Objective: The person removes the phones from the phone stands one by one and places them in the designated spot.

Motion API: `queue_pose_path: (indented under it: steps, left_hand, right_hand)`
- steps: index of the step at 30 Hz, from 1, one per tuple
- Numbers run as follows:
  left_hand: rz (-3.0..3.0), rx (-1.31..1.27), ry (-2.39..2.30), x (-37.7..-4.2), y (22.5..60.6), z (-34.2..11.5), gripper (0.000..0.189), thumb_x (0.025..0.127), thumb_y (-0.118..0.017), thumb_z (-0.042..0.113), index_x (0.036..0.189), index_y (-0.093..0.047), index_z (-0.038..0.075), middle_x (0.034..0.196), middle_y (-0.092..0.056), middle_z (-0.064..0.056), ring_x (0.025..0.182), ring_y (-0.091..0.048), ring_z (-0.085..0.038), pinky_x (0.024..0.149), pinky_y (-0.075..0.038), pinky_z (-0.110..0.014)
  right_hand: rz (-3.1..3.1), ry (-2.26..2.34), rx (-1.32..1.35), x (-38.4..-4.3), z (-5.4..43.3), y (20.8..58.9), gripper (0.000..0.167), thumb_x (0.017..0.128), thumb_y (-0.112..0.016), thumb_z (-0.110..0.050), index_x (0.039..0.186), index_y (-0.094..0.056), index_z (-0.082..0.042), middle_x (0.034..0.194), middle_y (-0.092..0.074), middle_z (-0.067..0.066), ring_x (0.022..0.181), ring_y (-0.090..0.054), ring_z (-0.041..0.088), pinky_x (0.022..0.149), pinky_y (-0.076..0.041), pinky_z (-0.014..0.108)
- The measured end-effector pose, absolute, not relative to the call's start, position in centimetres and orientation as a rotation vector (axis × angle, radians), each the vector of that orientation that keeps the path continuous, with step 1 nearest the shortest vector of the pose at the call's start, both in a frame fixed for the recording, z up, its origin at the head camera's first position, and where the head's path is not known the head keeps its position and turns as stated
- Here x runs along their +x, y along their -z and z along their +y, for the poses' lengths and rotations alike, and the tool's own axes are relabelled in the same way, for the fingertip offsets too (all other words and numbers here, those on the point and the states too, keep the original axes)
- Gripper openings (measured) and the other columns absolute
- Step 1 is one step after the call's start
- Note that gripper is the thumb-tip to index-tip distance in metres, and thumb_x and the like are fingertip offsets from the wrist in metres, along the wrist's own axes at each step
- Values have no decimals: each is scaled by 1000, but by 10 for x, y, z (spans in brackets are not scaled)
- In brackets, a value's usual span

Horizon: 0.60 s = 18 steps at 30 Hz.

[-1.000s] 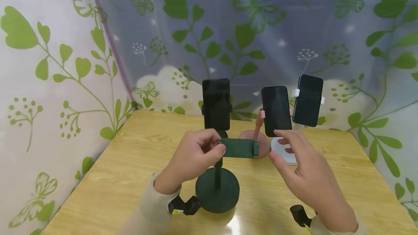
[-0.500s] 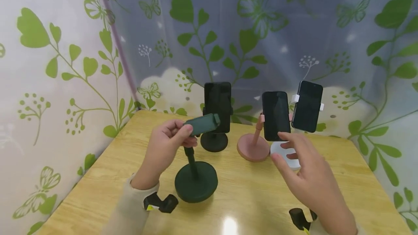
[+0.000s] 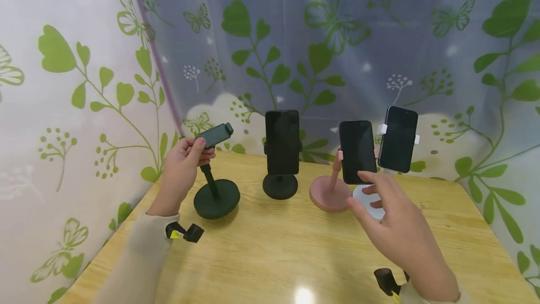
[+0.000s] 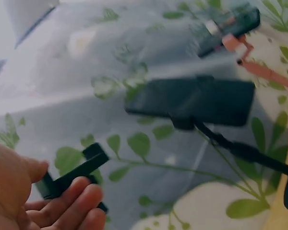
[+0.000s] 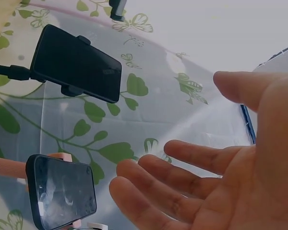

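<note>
My left hand pinches the clamp head of a dark green phone stand at the table's left side. The stand's round base hangs below on a thin stem, and no phone sits in its clamp. In the left wrist view, thumb and fingers grip the green clamp at one end. My right hand hovers with relaxed, spread fingers in front of the pink stand and the white stand. Its fingertips overlap the lower edge of the pink stand's phone in the head view. Nothing is held in it.
A black stand with an upright phone stands mid-table at the back. Another phone sits in the white clamp on the right. Behind the wooden table hangs a leaf-patterned curtain.
My left hand has carried the green stand from in front of the black one toward the back left, uncovering the black stand's base. My right hand has stayed nearly still.
</note>
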<state>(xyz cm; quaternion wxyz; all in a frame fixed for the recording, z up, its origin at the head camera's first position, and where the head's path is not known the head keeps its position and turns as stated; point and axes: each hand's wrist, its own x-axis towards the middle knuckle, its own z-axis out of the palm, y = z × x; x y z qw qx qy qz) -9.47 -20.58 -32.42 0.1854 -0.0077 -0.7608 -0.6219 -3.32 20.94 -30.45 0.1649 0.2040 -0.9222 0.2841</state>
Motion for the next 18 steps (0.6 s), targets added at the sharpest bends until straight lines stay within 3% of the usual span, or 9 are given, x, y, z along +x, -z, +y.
queue_pose_path:
  steps: [3, 8, 18]
  left_hand:
    - [-2084, 14, 1740, -109, 335, -208, 48, 111, -43, 38, 132, -46, -6, 116, -63, -17, 102, -66, -14, 91, -55, -24]
    - [-1975, 134, 1775, -135, 352, -211, 46, 114, -32, 31, 138, -40, -7, 116, -55, -14, 104, -58, -18, 94, -51, -29]
    - [-1979, 2, 1671, -171, 381, -222, 51, 113, -31, 35, 142, -40, -6, 117, -56, -21, 102, -56, -20, 85, -50, -30]
  right_hand:
    - [-2684, -820, 573, -35, 211, 304, 58, 105, -59, -47, 150, -47, -12, 134, -56, 9, 100, -69, 28, 80, -58, 51]
    - [-2745, -831, 568, -38, 216, 303, 63, 105, -58, -49, 154, -42, -13, 135, -56, 12, 101, -68, 29, 78, -57, 50]
    - [-2779, -834, 578, -45, 222, 306, 67, 105, -55, -51, 156, -38, -12, 145, -48, 16, 103, -68, 32, 78, -58, 50]
